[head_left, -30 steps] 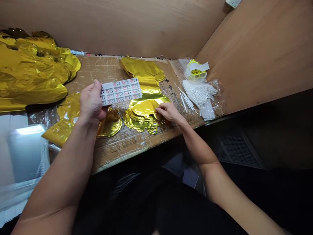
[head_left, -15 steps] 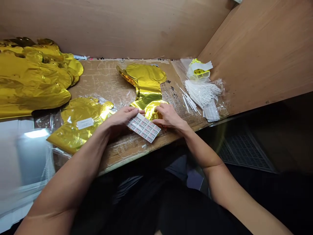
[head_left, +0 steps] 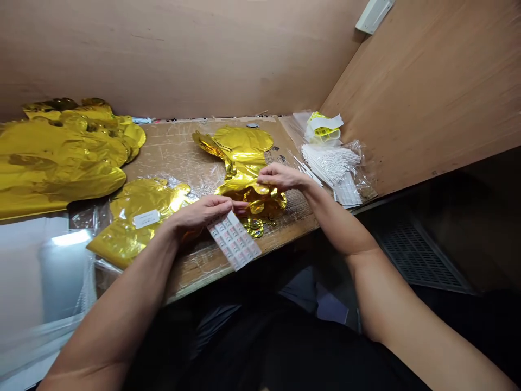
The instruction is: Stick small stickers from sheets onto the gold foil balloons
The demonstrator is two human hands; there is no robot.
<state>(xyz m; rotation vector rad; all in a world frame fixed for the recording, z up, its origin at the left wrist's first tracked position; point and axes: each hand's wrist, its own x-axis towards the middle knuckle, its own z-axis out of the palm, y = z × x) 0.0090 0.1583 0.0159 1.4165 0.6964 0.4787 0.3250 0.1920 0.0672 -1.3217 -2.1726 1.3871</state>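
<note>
- Label sheet (head_left: pixel 234 240) hung from the left hand (head_left: pixel 199 213) over the front edge of the bench (head_left: pixel 195 282), its printed marks blurred; its lower corner lay near that edge.
- Its fingers (head_left: pixel 228 207) were pressed together over the sheet's upper end, seemingly pinching it, though the thumb was hidden.
- The right hand (head_left: pixel 283 176) was over the crumpled gold foil balloon (head_left: pixel 243 145) mid-bench, fingers bunched at its edge; I could not tell whether they gripped it.
- A loose pinch could have let the sheet slip and drop off the bench edge.
- Tugging the thin foil could have creased or torn it, or dragged it against the labelled foil balloon (head_left: pixel 138 220) nearby.
- A careless reach toward the back right corner could have scattered the white sticks (head_left: pixel 311 174) beside the bundle (head_left: pixel 331 165) in clear plastic wrap.
- Slick foil piled at the left end (head_left: pixel 52 163) could have slid toward the front edge if bumped.
</note>
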